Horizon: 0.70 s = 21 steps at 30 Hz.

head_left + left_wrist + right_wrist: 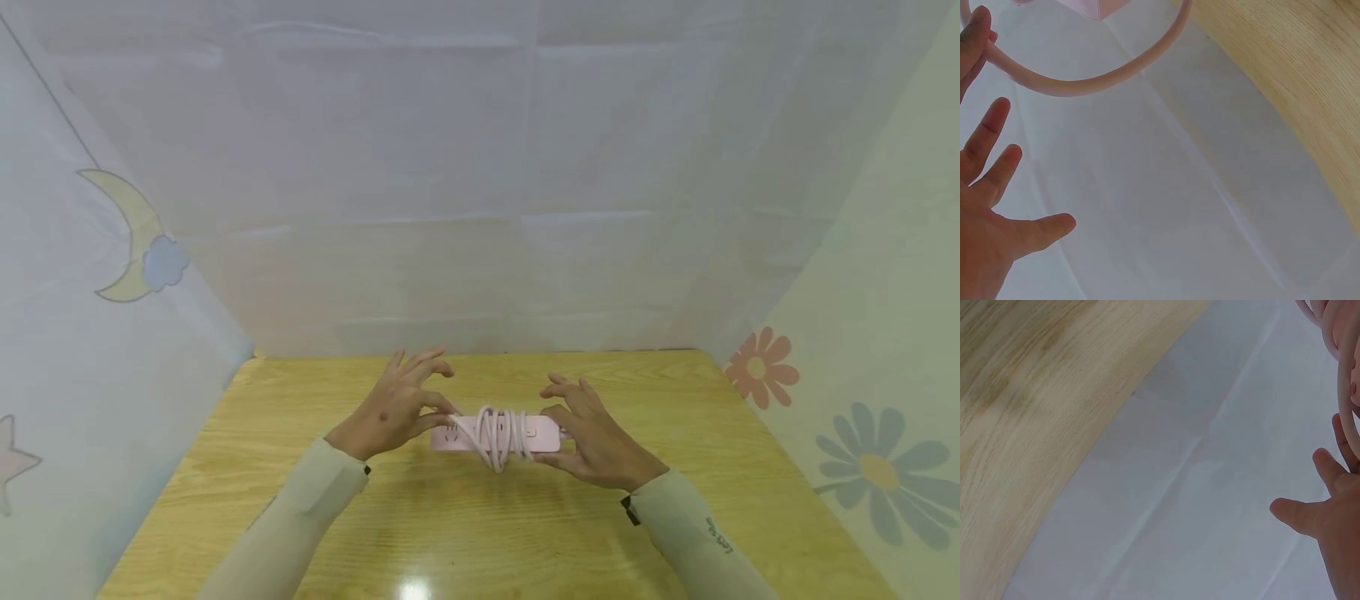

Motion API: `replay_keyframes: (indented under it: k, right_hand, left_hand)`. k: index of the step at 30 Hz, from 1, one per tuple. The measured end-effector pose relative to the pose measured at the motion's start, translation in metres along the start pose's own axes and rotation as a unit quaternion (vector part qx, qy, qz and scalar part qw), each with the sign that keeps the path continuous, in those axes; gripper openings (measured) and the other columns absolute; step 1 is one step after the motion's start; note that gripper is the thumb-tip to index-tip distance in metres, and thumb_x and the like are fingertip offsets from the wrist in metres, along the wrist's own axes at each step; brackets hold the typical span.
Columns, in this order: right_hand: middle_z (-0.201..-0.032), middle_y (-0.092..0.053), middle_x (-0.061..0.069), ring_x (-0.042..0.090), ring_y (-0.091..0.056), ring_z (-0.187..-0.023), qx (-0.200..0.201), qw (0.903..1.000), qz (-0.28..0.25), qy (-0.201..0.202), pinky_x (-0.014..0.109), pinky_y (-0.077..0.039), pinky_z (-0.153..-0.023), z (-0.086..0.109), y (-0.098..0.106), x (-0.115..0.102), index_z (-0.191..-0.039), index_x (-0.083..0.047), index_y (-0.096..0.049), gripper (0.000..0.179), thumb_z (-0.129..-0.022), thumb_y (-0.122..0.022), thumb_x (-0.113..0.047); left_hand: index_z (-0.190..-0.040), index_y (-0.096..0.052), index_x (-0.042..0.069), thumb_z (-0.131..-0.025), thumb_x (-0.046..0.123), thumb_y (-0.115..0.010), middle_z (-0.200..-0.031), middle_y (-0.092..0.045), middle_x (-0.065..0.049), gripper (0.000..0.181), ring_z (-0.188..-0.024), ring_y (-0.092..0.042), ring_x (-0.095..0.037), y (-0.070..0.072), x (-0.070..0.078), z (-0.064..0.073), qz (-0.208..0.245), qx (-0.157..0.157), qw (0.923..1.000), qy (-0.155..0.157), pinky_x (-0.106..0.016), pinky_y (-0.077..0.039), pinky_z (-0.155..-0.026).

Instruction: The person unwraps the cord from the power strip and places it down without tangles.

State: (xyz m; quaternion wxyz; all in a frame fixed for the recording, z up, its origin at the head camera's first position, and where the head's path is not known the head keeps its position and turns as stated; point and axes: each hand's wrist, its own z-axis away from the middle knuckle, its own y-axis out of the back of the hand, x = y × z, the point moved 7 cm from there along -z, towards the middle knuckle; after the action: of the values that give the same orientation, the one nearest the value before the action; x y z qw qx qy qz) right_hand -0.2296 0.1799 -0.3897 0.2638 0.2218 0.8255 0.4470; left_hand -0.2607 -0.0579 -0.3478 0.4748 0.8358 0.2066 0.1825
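Observation:
A pink power strip (543, 429) lies lengthwise between both hands, its sockets facing up. Its pink cord (493, 437) is wound several times around the strip's middle. My left hand (397, 408) pinches a length of cord between thumb and forefinger by the strip's left end, other fingers spread. In the left wrist view that cord (1072, 89) hangs in a wide curve from the pinch. With thumb and forefinger, my right hand (596, 437) grips the strip's right end; its remaining fingers are raised. Only part of the cord (1346, 394) shows in the right wrist view.
Beneath the hands is a wood-grain table (420, 525). A pale sheet (450, 275) rises behind its far edge. Side walls carry a moon print (142, 225) on the left and a flower print (877, 471) on the right.

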Motion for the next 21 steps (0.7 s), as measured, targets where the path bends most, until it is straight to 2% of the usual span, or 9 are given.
replay_keyframes:
  k: [10, 21]
  right_hand:
    - [-0.136, -0.049, 0.015, 0.046, -0.03, -0.142, 0.004, 1.0, -0.006, -0.004, 0.071, -0.015, -0.11, 0.002, 0.0003, 0.0024, -0.108, -0.015, -0.063, 0.036, -0.089, -0.076, -0.042]
    - [-0.136, -0.05, 0.015, 0.042, -0.029, -0.143, 0.009, 0.9999, 0.003, -0.01, 0.07, -0.015, -0.111, 0.0024, 0.0009, 0.0035, -0.108, -0.014, -0.062, 0.038, -0.085, -0.08, -0.039]
  left_hand:
    - [-0.088, -0.081, 0.02, -0.078, 0.021, -0.086, -0.119, -0.06, -0.006, 0.011, -0.142, -0.037, -0.033, -0.0018, 0.0011, 0.0053, 0.012, 0.006, 0.9999, 0.003, -0.073, -0.022, -0.107]
    - [-0.084, -0.081, 0.021, -0.079, 0.023, -0.085, -0.116, -0.061, -0.006, 0.007, -0.14, -0.039, -0.034, -0.0036, -0.0002, 0.0099, 0.005, 0.017, 0.9998, 0.007, -0.072, -0.022, -0.108]
